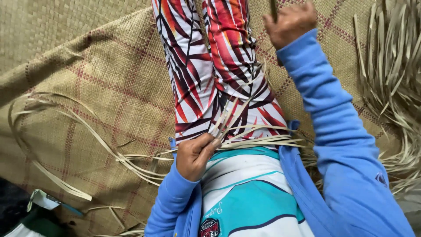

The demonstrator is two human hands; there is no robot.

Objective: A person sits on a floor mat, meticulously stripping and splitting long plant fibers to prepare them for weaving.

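Floor covered by a woven straw mat (101, 87), tan with faint reddish grid lines; a second plainer mat (52, 30) overlaps at far left. Person sits with legs out. Left hand (195, 156) closed on a bundle of dried leaf strips (254, 140) lying across the lap. Right hand (289, 22) raised far right, fist closed on one thin strip (273, 8). Loose strips (66, 131) curl at left; a pile of strips (390, 66) at right.

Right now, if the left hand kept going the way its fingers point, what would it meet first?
The left hand points right along the lap, so it would run further along the strips it already pinches, then probably reach the right sleeve; depth unclear.
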